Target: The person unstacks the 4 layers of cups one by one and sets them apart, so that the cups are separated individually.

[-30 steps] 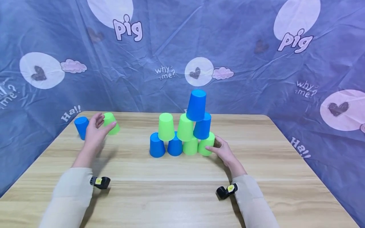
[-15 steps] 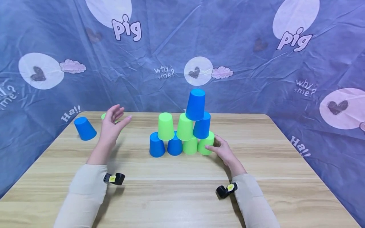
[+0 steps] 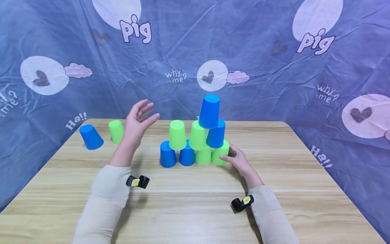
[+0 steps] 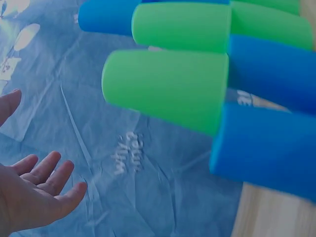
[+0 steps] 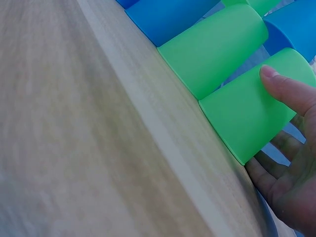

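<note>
Head view: a cup pyramid (image 3: 198, 139) of inverted cups stands on a wood-grain table (image 3: 182, 210) before a blue printed cloth (image 3: 259, 101).
Bottom row: from left, two blue cups (image 3: 168, 156), then two green cups (image 3: 202, 157).
Second row: two lime-green cups (image 3: 177, 135), then one blue cup at right (image 3: 217, 135).
Peak: a single blue cup (image 3: 209, 112), above the second row's right half.
Right hand (image 3: 240, 163): grasping the bottom row's rightmost green cup (image 3: 217, 155), thumb on its near side, fingers behind.
Left hand (image 3: 137, 123): free, fingers loosely bent, in the air left of the pyramid.
Loose pair: one blue cup, one green (image 3: 115, 130), inverted at far left.
</note>
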Tool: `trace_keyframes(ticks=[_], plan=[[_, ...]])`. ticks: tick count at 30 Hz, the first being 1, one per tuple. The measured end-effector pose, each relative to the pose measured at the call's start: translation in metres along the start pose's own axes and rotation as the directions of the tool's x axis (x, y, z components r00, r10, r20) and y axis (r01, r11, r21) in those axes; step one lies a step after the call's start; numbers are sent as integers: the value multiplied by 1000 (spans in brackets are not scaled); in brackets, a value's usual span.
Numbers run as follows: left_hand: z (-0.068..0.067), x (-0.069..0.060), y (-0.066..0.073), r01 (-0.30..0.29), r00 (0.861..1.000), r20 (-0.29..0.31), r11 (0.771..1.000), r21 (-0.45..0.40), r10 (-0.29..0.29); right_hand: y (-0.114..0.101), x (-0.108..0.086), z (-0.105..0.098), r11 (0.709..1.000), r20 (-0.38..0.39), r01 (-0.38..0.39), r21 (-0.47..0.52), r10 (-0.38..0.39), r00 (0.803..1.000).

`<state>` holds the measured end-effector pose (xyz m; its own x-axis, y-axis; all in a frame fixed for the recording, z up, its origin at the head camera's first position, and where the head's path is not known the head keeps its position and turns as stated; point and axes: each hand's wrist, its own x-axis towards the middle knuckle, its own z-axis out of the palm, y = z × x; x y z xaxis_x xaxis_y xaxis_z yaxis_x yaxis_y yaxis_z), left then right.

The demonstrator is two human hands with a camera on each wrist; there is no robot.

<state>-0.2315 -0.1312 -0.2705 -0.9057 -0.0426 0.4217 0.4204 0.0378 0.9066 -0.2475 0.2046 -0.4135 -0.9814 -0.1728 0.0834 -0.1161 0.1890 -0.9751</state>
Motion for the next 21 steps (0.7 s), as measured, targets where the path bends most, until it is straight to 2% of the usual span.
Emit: trace_keyframes(ticks=[10, 14, 21], plan=[[34, 14, 8, -45, 992, 116, 999, 27, 42, -1, -1, 0, 1000, 2, -11, -2, 11, 1000], [46, 18, 11, -44, 987, 158, 997, 56, 35, -1, -1, -1, 1000, 7, -8, 3, 8, 1000], [65, 24, 14, -44, 980, 195, 995, 92, 25, -3, -1, -1, 1000, 9, -5, 0, 5, 1000]])
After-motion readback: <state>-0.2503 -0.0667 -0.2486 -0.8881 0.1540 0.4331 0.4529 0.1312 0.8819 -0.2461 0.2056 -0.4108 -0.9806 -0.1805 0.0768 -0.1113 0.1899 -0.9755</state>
